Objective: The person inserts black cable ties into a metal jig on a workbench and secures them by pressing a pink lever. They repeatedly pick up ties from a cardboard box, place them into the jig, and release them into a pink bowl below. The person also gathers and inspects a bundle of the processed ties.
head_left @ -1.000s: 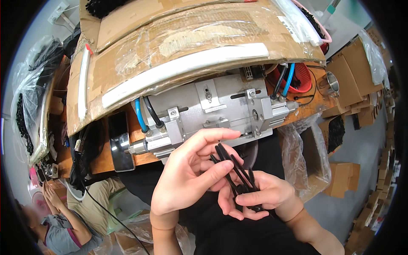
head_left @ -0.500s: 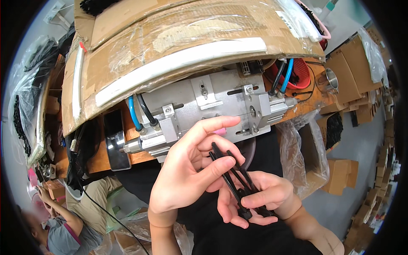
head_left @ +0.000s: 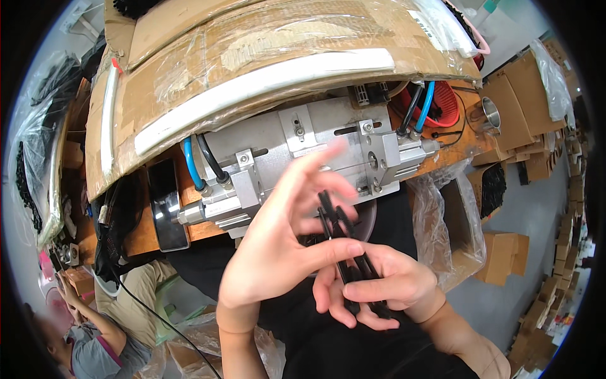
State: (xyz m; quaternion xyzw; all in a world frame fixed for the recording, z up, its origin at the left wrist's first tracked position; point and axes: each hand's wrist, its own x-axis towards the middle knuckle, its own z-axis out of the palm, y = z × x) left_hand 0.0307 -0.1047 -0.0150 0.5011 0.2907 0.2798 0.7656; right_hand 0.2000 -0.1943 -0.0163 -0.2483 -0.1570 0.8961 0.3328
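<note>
My right hand (head_left: 394, 284), palm partly up, holds several thin black rods (head_left: 344, 237) between its thumb and fingers. The rods lie close together in a bundle, tilted up to the left, with their lower ends partly hidden by the fingers. My left hand (head_left: 271, 252) is just left of them, its fingers spread and blurred by motion. Its thumb lies across the middle of the bundle. Behind both hands stands a metal clamping fixture (head_left: 319, 129) with a block at each side.
A cardboard sheet (head_left: 189, 82) overhangs the fixture. Blue air hoses (head_left: 192, 167) run into it. A phone (head_left: 165, 202) lies at left, a red basket (head_left: 447, 104) and metal cup (head_left: 488, 117) at right. A plastic-lined box (head_left: 464, 246) stands beside me. Another person (head_left: 104, 335) sits lower left.
My left fingers have opened away from the rods, and its thumb has moved slightly right. My right hand has shifted a little up and left with the bundle.
</note>
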